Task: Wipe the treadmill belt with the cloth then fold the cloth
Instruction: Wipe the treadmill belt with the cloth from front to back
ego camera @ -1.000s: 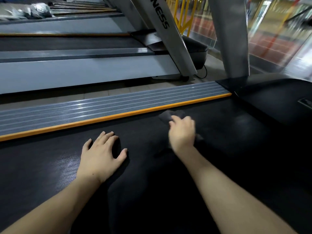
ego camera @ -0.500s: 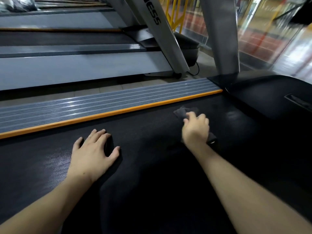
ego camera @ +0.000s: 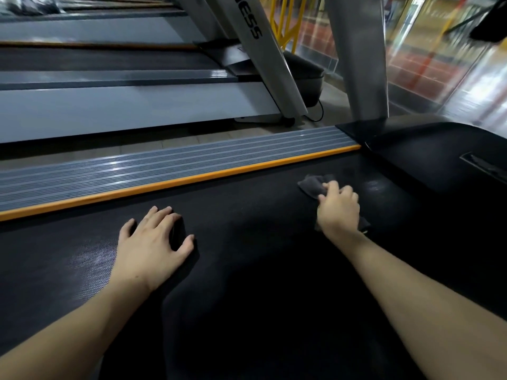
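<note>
The black treadmill belt [ego camera: 247,237] fills the lower part of the head view. A dark grey cloth [ego camera: 311,185] lies crumpled on the belt near its front end, and my right hand [ego camera: 338,208] presses down on it with fingers curled over it. Most of the cloth is hidden under that hand; one corner sticks out to the upper left. My left hand [ego camera: 152,246] rests flat on the belt at the left, fingers spread, holding nothing.
A grey ribbed side rail [ego camera: 164,171] with an orange strip [ego camera: 175,185] runs along the belt's far edge. The black motor cover [ego camera: 439,154] rises at the right. A silver upright [ego camera: 359,58] stands behind it. Another treadmill [ego camera: 123,105] lies beyond.
My right hand has slid the cloth to the right along the belt, toward the motor cover. My left hand has stayed planted on the belt.
</note>
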Motion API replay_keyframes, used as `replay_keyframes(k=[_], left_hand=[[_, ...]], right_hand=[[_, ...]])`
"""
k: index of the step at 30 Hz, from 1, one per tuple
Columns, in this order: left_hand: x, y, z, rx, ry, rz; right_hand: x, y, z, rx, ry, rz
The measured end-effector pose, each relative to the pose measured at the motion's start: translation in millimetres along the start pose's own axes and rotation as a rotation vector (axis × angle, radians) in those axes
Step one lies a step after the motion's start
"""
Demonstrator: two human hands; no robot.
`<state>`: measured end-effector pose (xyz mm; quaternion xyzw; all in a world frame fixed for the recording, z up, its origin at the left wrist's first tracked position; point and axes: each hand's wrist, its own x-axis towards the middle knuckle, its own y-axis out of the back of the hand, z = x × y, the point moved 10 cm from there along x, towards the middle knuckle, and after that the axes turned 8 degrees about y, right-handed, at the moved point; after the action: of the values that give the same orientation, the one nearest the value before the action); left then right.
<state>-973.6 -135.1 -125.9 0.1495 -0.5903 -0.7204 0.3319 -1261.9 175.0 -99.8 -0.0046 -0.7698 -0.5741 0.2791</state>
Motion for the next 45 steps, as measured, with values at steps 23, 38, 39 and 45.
replay_keyframes(k=[23, 38, 39, 45], left_hand=[[-1.5, 2.6, 1.9, 0.002, -0.006, -0.008], [-1.7, 3.4, 2.4, -0.016, -0.005, -0.002], [-2.3, 6.0, 3.1, -0.027, -0.013, 0.014], [-16.8, 21.0, 15.8, -0.026, -0.124, 0.049]], right_hand=[[-75.5, 21.1, -117.9, 0.098, 0.159, 0.074], [-64.0, 27.7, -69.4, 0.046, 0.116, 0.107], [-76.4, 26.3, -101.7, 0.110, 0.188, 0.084], [-120.5, 26.0, -161.1, 0.245, 0.605, -0.066]])
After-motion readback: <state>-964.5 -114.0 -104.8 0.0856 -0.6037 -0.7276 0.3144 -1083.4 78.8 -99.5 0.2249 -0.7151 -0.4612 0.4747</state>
